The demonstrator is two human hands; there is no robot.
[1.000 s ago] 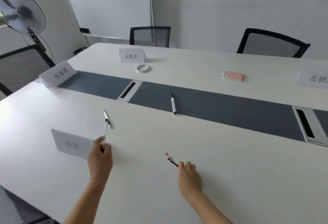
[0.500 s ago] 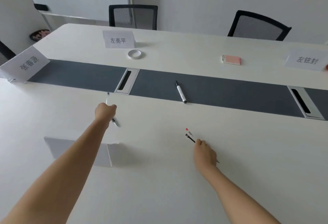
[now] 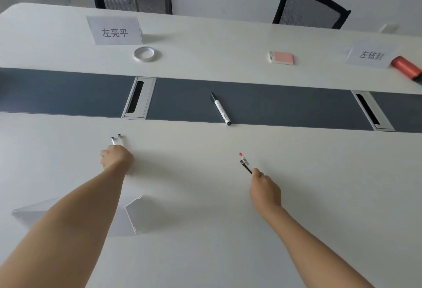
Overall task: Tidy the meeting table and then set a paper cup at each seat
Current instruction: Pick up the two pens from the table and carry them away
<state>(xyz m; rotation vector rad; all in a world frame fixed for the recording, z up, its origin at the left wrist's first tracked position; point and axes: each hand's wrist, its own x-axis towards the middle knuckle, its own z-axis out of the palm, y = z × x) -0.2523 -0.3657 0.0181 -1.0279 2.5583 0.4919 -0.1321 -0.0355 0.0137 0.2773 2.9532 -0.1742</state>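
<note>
White pens [image 3: 116,139] stuck out past the left hand [image 3: 117,158], and its fingers were curled tight round them. The right hand [image 3: 265,187] pinched a black pen [image 3: 247,169] and a red-tipped pen [image 3: 243,158] low over the table [image 3: 205,253]. I could not tell if the tips touched it.

Farther out, a marker [image 3: 220,109] lay on the dark strip [image 3: 68,91] down the middle, well apart from both hands. On the far side lay a ring of tape [image 3: 144,53] just beside a name card [image 3: 114,30], a pink thing [image 3: 281,57] and a red roll [image 3: 405,67].

No paper cups could be seen, so this looked like the tidy-up part, with cups to come later. The marker looked like the next thing to get. Both hands were full, so one would have to squeeze it in with its pens or put them down first.
</note>
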